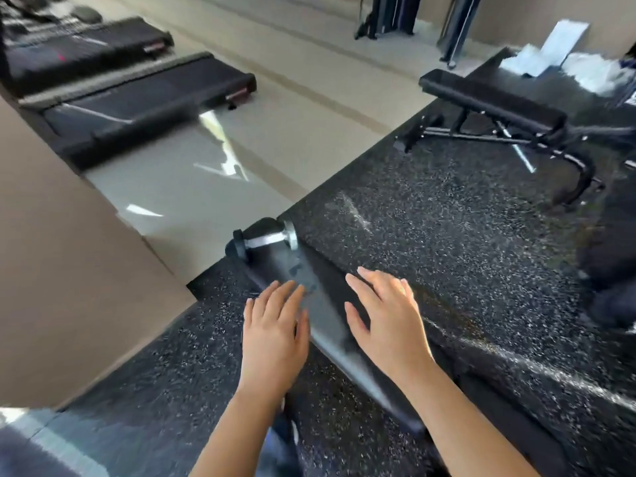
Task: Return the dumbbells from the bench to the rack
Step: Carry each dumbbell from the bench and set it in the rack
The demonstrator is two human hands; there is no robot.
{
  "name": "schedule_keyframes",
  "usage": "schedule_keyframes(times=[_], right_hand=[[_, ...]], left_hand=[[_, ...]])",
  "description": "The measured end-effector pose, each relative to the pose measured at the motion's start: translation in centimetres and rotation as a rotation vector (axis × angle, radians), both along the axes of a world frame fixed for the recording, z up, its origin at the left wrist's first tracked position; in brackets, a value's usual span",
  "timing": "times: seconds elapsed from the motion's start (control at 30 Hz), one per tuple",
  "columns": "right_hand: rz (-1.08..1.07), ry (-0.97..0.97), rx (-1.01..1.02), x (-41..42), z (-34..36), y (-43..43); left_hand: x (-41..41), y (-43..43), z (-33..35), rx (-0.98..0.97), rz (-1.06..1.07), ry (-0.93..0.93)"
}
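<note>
**One dumbbell in sight, nothing lifted yet**

From where I stand the job looks barely begun, or else caught between trips. A single dumbbell point(262, 239), with black ends and a bright metal handle, lies at the far end of the long dark padded worktop point(327, 321). The picture is smeared there, so I cannot tell whether it rests on the pad's tip or on the floor just past it. No other dumbbell shows, and no rack is anywhere in view, so how many have already gone back cannot be judged.

The person leans over the near part of the worktop with both arms stretched forward. The left hand point(275, 325) is spread flat with straight fingers and holds nothing. The right hand point(385, 318) is the same, empty and splayed, just beside it across the pad. Whether the palms touch the padding or hang just above it is unclear. Both are well short of the dumbbell.

Around them lies speckled black rubber flooring point(447, 235), with pale glossy floor point(192, 187) beyond it. Two treadmills point(144, 108) stand to the left and an adjustable weight bench point(492, 101) stands bare at the right.

What is left, as I read it: reach the far end, take the dumbbell by its handle, then find the rack and set it there
</note>
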State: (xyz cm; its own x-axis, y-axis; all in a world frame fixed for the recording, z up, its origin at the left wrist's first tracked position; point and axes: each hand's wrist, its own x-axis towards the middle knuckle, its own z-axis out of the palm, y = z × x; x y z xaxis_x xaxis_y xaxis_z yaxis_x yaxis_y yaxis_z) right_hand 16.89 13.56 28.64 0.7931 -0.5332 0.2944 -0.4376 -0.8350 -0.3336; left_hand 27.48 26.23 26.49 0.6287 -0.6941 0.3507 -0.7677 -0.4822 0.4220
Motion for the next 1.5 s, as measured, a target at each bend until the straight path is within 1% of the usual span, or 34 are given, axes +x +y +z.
schedule_keyframes(times=[0.1, 0.3, 0.43, 0.63, 0.73, 0.9, 1.13, 1.23, 1.3, 1.4, 1.5], right_hand=[[0.048, 0.017, -0.032, 7.3, -1.3, -1.0], [0.120, 0.005, -0.051, 21.1, -3.7, -2.6], [0.192, 0.032, -0.021, 28.3, -6.9, -4.4], [0.289, 0.099, 0.004, 36.7, -14.3, -8.5], [0.316, 0.136, 0.065, 40.1, -19.2, -11.0], [0.381, 0.242, 0.166, 43.9, -27.7, -14.1], [0.429, 0.416, 0.264, 46.7, -37.5, -16.2], [0.436, 0.472, 0.297, 47.5, -40.1, -17.0], [0.448, 0.476, 0.300, 48.0, -41.4, -17.5], [0.477, 0.514, 0.250, 48.7, -42.6, -17.8], [0.532, 0.594, 0.183, 49.6, -43.2, -17.7]], left_hand=[[6.7, -0.5, -1.5, 0.009, 0.054, 0.043], [20.5, -1.9, -3.6, 0.009, 0.096, 0.066], [26.8, -3.4, -6.5, 0.035, 0.114, 0.114], [33.5, -6.6, -13.1, -0.002, 0.186, 0.317], [36.3, -8.2, -17.4, -0.018, 0.259, 0.422], [39.5, -10.7, -25.1, -0.011, 0.342, 0.548], [40.3, -13.0, -33.6, 0.027, 0.404, 0.651], [40.4, -13.7, -35.8, 0.011, 0.426, 0.686], [40.4, -14.2, -36.8, -0.026, 0.452, 0.690], [40.3, -14.9, -38.0, -0.093, 0.504, 0.693], [40.1, -15.3, -38.8, -0.154, 0.584, 0.747]])
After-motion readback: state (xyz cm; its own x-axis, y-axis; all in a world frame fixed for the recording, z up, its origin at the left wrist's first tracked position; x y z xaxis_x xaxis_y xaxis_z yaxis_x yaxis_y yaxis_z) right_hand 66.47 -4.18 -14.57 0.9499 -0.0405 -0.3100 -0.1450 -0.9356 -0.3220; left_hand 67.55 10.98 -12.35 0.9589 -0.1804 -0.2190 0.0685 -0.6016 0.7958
